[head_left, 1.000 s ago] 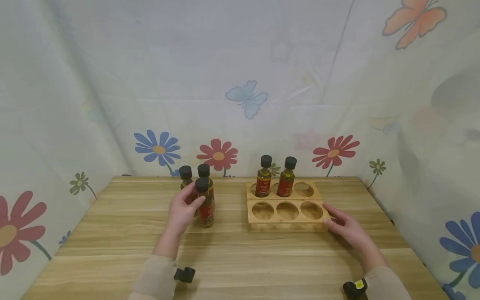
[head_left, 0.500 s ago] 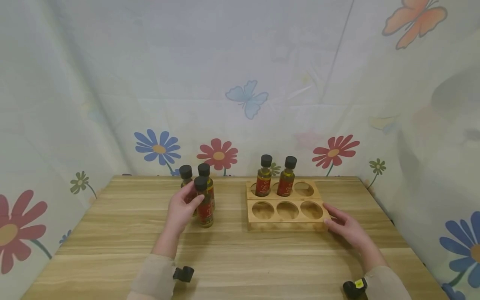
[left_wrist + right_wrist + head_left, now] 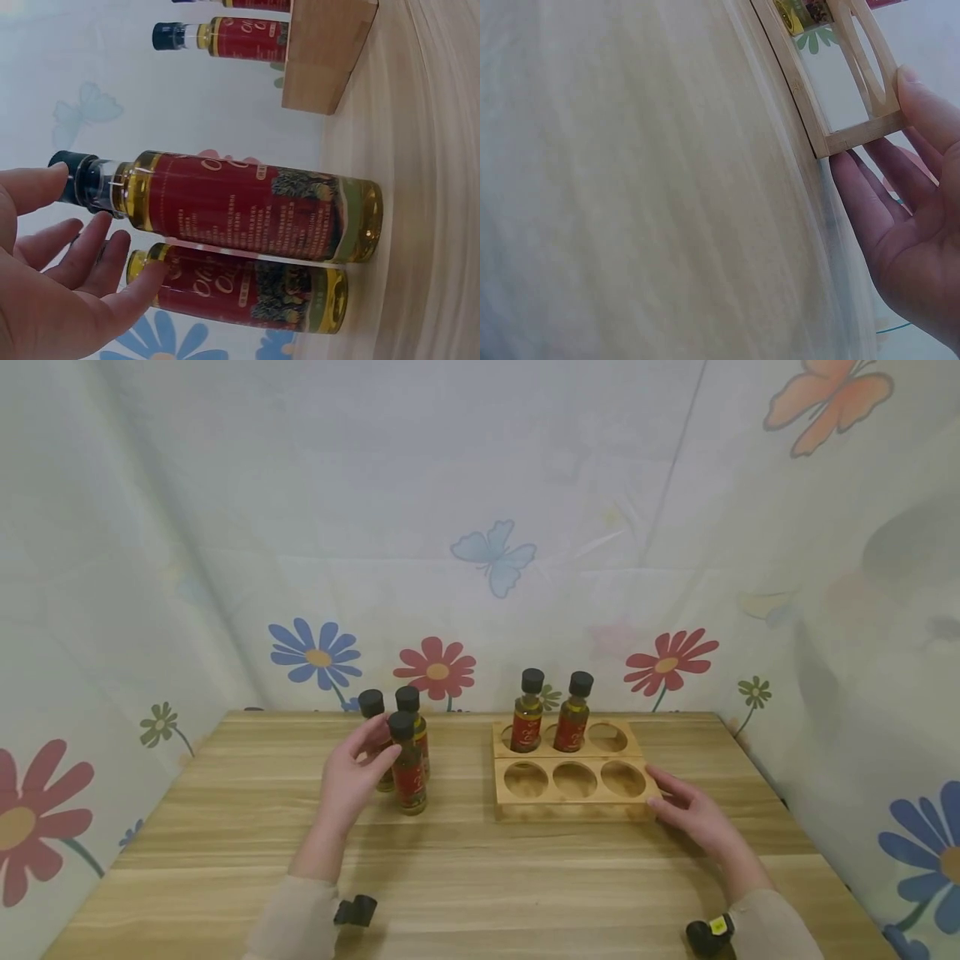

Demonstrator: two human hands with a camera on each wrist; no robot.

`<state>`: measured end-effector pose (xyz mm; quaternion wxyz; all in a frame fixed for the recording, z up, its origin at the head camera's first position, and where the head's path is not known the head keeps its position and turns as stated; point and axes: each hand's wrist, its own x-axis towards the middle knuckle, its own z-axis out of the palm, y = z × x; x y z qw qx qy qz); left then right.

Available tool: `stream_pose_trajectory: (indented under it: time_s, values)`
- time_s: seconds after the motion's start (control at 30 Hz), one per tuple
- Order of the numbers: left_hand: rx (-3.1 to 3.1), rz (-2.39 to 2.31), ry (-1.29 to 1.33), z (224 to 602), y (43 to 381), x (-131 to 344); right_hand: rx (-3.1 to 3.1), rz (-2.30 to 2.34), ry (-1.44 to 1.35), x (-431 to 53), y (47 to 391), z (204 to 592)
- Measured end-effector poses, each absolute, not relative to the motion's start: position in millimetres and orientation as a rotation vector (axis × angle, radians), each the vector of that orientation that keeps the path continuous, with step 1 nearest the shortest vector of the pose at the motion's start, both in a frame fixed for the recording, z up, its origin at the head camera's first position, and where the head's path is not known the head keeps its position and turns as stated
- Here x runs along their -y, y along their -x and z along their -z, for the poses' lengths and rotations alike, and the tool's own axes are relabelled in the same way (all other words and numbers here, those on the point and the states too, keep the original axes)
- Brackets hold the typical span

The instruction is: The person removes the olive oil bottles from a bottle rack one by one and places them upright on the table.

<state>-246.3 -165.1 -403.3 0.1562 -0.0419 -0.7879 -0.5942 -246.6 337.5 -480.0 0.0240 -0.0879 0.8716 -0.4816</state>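
The left hand (image 3: 352, 781) is hovering loosely open at the front bottle (image 3: 409, 777), its fingers parted and partly bent and not closing on anything. In the left wrist view its thumb tip is overlapping the black cap, though whether it is touching is hard to tell. This bottle, with its red label, is standing upright on the tabletop (image 3: 525, 893), just right of the hand. A second bottle (image 3: 371, 703) is standing behind the same hand, which is hiding most of its body from the head camera; a third bottle (image 3: 408, 700) is standing beyond the fingertips, partly screened by the front one. All three are standing close together.

The right hand (image 3: 697, 820) is resting its fingers, nearly straight, against the right end of a wooden rack (image 3: 573, 812). The rack is lying just left of that hand, well to the right of the left hand, and its top is showing two rows of three round holes. In the far row, a fourth bottle (image 3: 527, 727) is standing in the left hole and a fifth bottle (image 3: 572, 727) in the middle one, the latter nearer the right hand.

Behind each hand, a black device is sitting at the pale sleeve (image 3: 296, 918). Beyond both hands, a curtain (image 3: 337, 485) printed with flowers and butterflies is hanging past the tabletop's far edge.
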Motion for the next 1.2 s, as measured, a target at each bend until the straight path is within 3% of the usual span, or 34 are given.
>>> stream_pose_trajectory:
  time_s: [0.7,1.2]
  values:
    - [2.27,1.541,0.177,379.0,228.6,173.8,-2.71,1.488,0.288,-337.0,248.9,480.8]
    - [2.273,1.508,0.394,366.6,224.6,143.0,-2.718,1.476,0.254,-338.6,248.0,482.9]
